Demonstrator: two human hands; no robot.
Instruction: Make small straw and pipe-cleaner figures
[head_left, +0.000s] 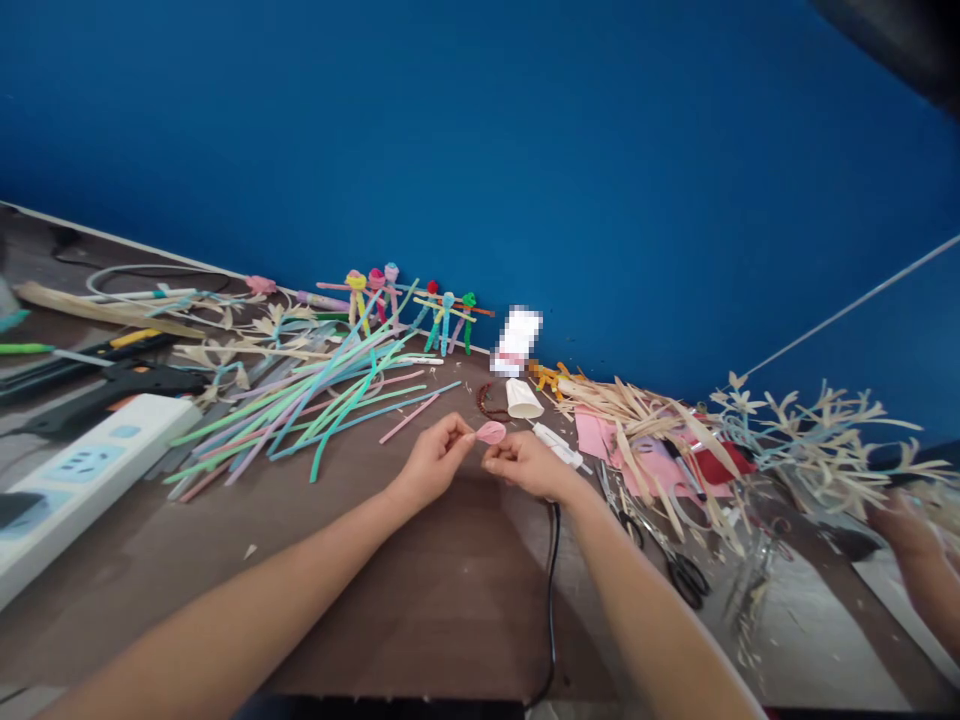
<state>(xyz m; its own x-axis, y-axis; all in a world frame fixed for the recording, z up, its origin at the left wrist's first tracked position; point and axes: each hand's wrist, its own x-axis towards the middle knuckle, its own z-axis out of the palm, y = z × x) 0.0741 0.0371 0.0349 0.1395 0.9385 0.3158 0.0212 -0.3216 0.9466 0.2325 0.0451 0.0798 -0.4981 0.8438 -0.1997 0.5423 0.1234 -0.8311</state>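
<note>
A small pink petal-shaped piece [492, 432] is held up between my two hands, above the brown table [420, 600]. My left hand [437, 458] pinches its left end between thumb and fingers. My right hand [526, 462] is closed just at its right side, fingertips touching or very near its edge. Beyond the hands stands a white paper cup [523, 398], with a brown beaded ring [489, 402] beside it. A white device [559, 445] lies right of my right hand, and a black cable [553, 590] runs toward the table's front edge.
Pastel strips [300, 410] spread at left, near a white power strip [97, 480] and a black glue gun [112, 390]. Small colourful figures [375, 290] lean on the blue wall. Pale strips, pink sheets [652, 465] and scissors [686, 578] lie right. Another person's hand [904, 525] is far right.
</note>
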